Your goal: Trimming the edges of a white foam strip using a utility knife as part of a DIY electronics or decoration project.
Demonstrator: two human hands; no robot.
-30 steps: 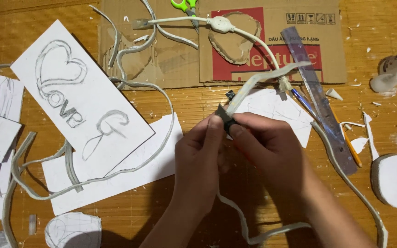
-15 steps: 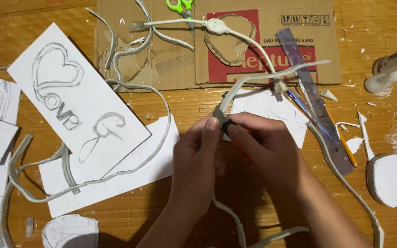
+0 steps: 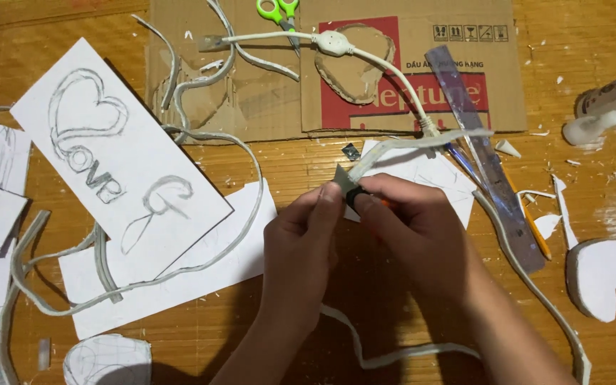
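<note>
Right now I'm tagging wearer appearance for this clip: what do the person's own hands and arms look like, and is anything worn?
Both are bare: the left hand and right hand show no gloves, rings or watch, and both forearms are uncovered, with no sleeves in view. Fingernails are short and unpainted.

I see a wooden floor [image 3: 593,64] of warm orange boards filling the view, glossy under soft light, with white scraps scattered toward its right edge.
</note>
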